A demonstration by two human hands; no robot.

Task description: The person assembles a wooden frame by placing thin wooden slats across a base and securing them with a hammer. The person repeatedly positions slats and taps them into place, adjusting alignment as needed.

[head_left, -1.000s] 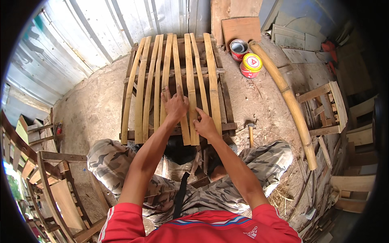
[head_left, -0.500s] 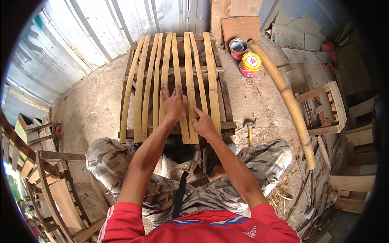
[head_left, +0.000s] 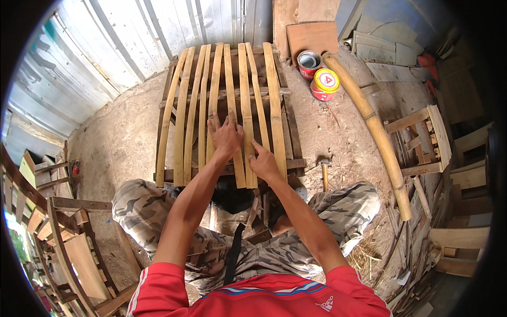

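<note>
Several long bamboo slats [head_left: 182, 116] lie side by side, with gaps, across a dark wooden frame [head_left: 288, 119] in front of me. My left hand [head_left: 228, 140] rests palm down on the middle slats, its fingers spread over them. Just right of it and nearer to me, my right hand [head_left: 264, 162] touches the near part of a slat [head_left: 246, 105], index finger stretched out and thumb apart from it. Its other fingers are tucked under and hard to see. Beyond my right hand lies a wider slat [head_left: 274, 111], apart from the others.
A hammer [head_left: 325, 174] stands near my right knee. A red can with a yellow lid [head_left: 326, 84] and an opened can [head_left: 309, 63] sit right of the frame. Beyond them lies a thick bamboo pole [head_left: 369, 116]. Wooden frames [head_left: 79, 253] crowd the left; a metal wall [head_left: 121, 42] rises behind.
The slats on the right side have shifted very slightly left. Both hands stay on the slats in nearly the same places.
</note>
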